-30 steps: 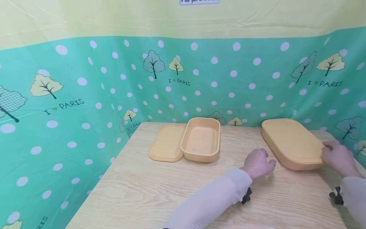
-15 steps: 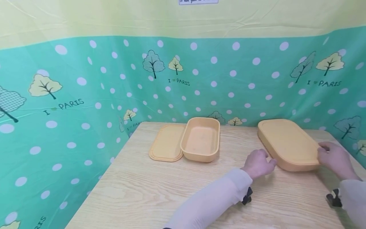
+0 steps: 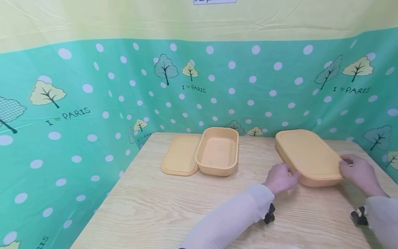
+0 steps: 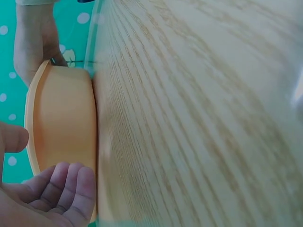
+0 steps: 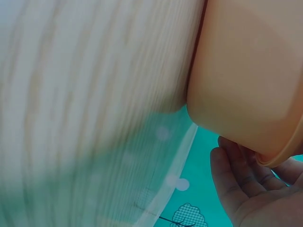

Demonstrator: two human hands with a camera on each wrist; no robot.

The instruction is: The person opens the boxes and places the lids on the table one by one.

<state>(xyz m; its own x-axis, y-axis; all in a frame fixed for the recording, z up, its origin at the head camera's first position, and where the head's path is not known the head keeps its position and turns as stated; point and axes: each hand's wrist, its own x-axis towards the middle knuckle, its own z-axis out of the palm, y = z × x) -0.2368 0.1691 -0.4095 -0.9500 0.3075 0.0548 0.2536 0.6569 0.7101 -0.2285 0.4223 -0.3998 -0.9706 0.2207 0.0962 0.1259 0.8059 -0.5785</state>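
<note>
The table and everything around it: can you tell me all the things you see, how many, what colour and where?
Closed box: 1, pale orange, right side of the table
Open box: 1, pale orange, back of the table, near the middle
Flat lid: 1, pale orange, just left of the open box
Table: 1, light wood, under the boxes
Cloth: green and yellow with dots and trees, behind the table
Sign: 1, pale, top edge, cut off
Sleeves: 2, pale grey, on the arms
Left hand: 1, closed box's near left corner
Right hand: 1, closed box's near right corner
</note>
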